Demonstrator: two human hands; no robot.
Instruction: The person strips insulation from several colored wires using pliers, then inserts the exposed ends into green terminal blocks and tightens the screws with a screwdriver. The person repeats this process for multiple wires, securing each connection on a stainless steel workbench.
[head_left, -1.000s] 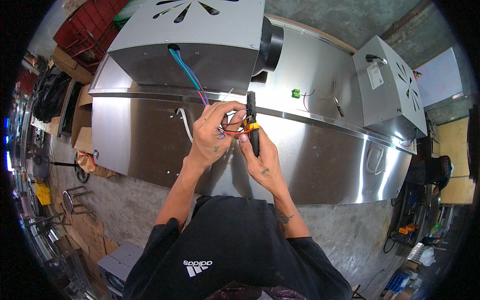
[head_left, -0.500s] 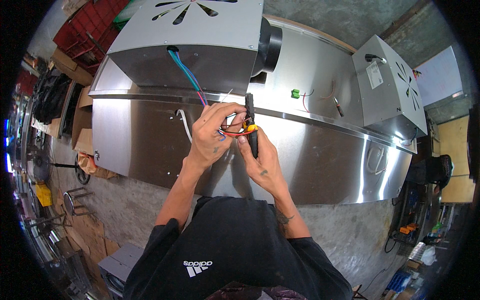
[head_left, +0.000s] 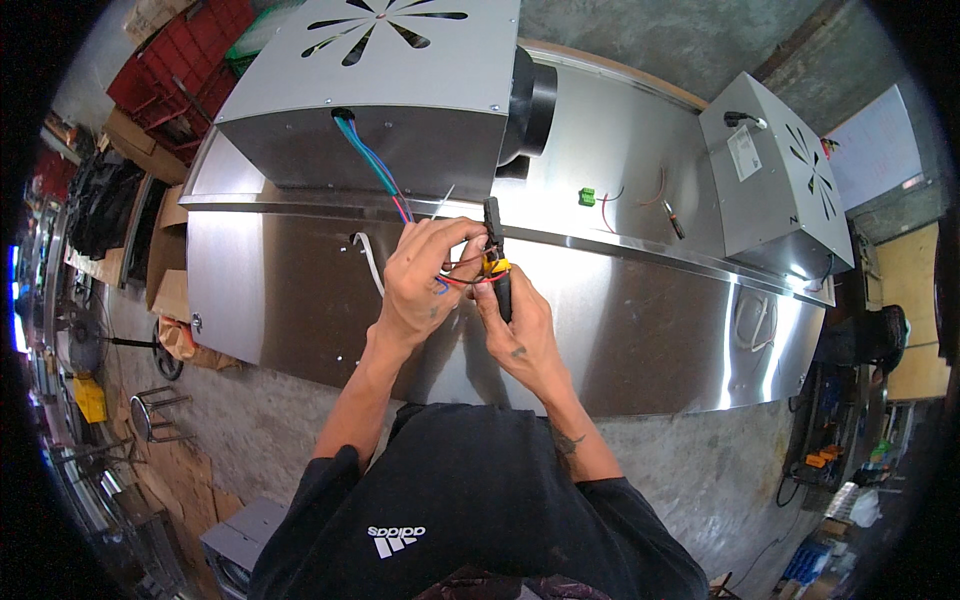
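Observation:
My right hand (head_left: 522, 340) is closed round the dark handles of a black wire stripper (head_left: 493, 215) with a yellow middle, its jaws pointing away from me. My left hand (head_left: 408, 280) pinches thin electrical wires (head_left: 462, 278), red, dark and blue, whose ends meet the tool near its yellow part. My fingers hide the exact contact. From a round hole in the large grey metal box (head_left: 440, 145) a blue, green and red cable bundle (head_left: 372, 160) runs down to my left hand. A pale wire end (head_left: 444, 202) sticks up beside my left knuckles.
The boxes rest on a long stainless steel hood (head_left: 640, 320). A smaller grey box (head_left: 770, 180) stands at the right. Between them lie a green terminal block (head_left: 587, 197), loose wires and a screwdriver (head_left: 674, 220). A white cable (head_left: 370, 262) emerges from the hood's front panel.
The view has shifted slightly. Both hands stay together with the stripper and wires; the red wire loop now sits a little lower against the tool.

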